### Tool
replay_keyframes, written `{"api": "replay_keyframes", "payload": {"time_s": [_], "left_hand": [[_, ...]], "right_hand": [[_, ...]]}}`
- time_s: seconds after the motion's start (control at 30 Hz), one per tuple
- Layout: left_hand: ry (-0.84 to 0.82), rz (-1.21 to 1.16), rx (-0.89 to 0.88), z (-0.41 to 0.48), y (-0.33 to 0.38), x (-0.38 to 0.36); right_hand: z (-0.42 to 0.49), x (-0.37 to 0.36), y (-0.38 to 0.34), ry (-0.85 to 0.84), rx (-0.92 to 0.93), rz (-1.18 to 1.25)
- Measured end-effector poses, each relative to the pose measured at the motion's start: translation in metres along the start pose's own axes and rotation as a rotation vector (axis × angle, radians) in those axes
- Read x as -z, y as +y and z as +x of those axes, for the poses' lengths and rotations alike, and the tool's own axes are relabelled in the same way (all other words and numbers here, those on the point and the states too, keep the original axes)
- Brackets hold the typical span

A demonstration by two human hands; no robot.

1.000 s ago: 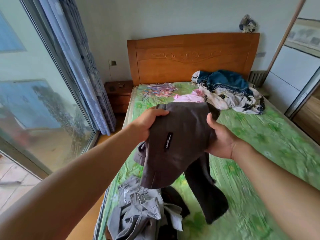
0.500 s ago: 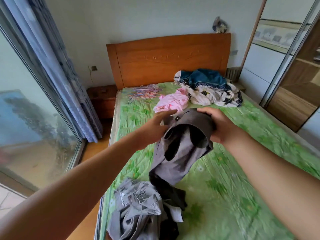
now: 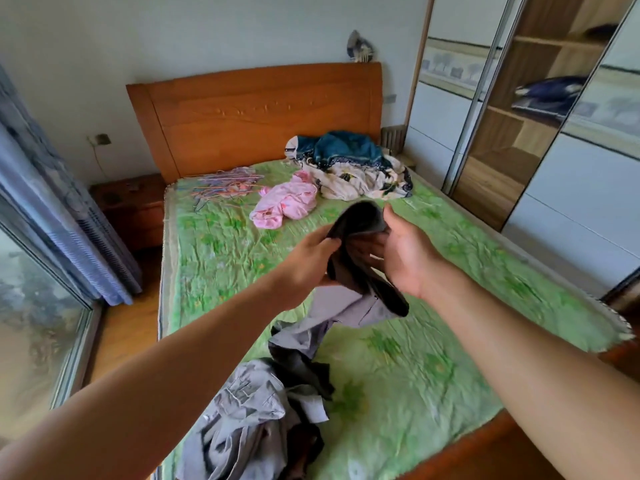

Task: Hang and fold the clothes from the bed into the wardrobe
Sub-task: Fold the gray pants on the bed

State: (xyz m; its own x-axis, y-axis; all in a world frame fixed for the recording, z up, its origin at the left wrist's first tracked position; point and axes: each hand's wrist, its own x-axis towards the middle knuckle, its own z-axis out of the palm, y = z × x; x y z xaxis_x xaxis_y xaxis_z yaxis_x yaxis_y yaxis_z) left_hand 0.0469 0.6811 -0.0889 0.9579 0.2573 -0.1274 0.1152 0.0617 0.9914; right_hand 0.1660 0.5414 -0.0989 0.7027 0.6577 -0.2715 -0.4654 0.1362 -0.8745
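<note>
One dark garment (image 3: 360, 220), two hands grasping.
Gripped by left hand (image 3: 311, 258) and right hand (image 3: 403, 254); one grey pile (image 3: 249, 407) below them, one pink item (image 3: 284, 206) beyond.

Soft daylight enters from the window (image 3: 31, 306); wide-angle edges bend, slight motion blur.

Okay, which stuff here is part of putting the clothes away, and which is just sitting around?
Part of the job: dark garment held in left hand and right hand; grey clothes heap; pink garment; blue and white heap; hangers; bed; wardrobe.
Just lying about: nightstand; curtain; ornament on the headboard; wall socket.
</note>
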Motion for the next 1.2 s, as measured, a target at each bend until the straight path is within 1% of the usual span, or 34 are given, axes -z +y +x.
{"api": "replay_keyframes", "payload": {"time_s": [0.07, 0.13, 0.2, 0.27, 0.4, 0.47, 0.53, 0.6, 0.7, 0.73, 0.8, 0.87, 0.93, 1.0, 1.03, 1.1, 1.13, 1.2], "left_hand": [[0.032, -0.022, 0.006, 0.004, 0.001, -0.019], [0.042, -0.02, 0.012, 0.009, 0.004, -0.041], [0.041, -0.01, 0.008, 0.015, 0.009, -0.067], [0.054, 0.007, -0.011, 0.022, 0.014, -0.096], [0.073, 0.123, -0.024, 0.032, 0.026, -0.152], [0.123, 0.193, -0.022, 0.04, 0.032, -0.174], [0.194, 0.317, -0.042, 0.05, 0.042, -0.186], [0.212, 0.497, -0.096, 0.058, 0.057, -0.191], [0.116, 0.736, -0.222, 0.064, 0.086, -0.196], [0.081, 0.818, -0.276, 0.065, 0.095, -0.199], [0.076, 0.974, -0.372, 0.069, 0.113, -0.205], [0.084, 1.03, -0.45, 0.075, 0.134, -0.217], [0.052, 1.084, -0.493, 0.084, 0.154, -0.223], [0.03, 1.191, -0.479, 0.094, 0.171, -0.224], [0.023, 1.236, -0.441, 0.099, 0.177, -0.223], [0.03, 1.289, -0.31, 0.116, 0.182, -0.22], [0.03, 1.307, -0.263, 0.125, 0.184, -0.219], [0.032, 1.221, -0.196, 0.145, 0.185, -0.217]], "right_hand": [[-0.018, 0.018, -0.004, -0.035, 0.022, -0.149], [-0.034, 0.041, -0.004, -0.075, 0.083, -0.218], [-0.049, 0.064, -0.004, -0.087, 0.134, -0.307], [-0.066, 0.085, -0.005, -0.076, 0.177, -0.46], [-0.097, 0.151, -0.02, 0.125, 0.319, -0.752], [-0.112, 0.191, -0.033, 0.211, 0.391, -0.914], [-0.122, 0.228, -0.053, 0.283, 0.428, -1.086], [-0.131, 0.258, -0.082, 0.298, 0.493, -1.256], [-0.141, 0.289, -0.13, 0.328, 0.601, -1.549], [-0.142, 0.296, -0.146, 0.335, 0.607, -1.635], [-0.143, 0.305, -0.176, 0.361, 0.564, -1.792], [-0.14, 0.311, -0.203, 0.398, 0.544, -1.912], [-0.131, 0.317, -0.226, 0.432, 0.601, -1.96], [-0.118, 0.322, -0.243, 0.478, 0.682, -1.982], [-0.11, 0.325, -0.25, 0.504, 0.734, -1.989], [-0.092, 0.331, -0.26, 0.525, 0.877, -1.983], [-0.083, 0.333, -0.264, 0.51, 0.95, -1.981], [-0.065, 0.341, -0.276, 0.435, 1.036, -2.065]]}}
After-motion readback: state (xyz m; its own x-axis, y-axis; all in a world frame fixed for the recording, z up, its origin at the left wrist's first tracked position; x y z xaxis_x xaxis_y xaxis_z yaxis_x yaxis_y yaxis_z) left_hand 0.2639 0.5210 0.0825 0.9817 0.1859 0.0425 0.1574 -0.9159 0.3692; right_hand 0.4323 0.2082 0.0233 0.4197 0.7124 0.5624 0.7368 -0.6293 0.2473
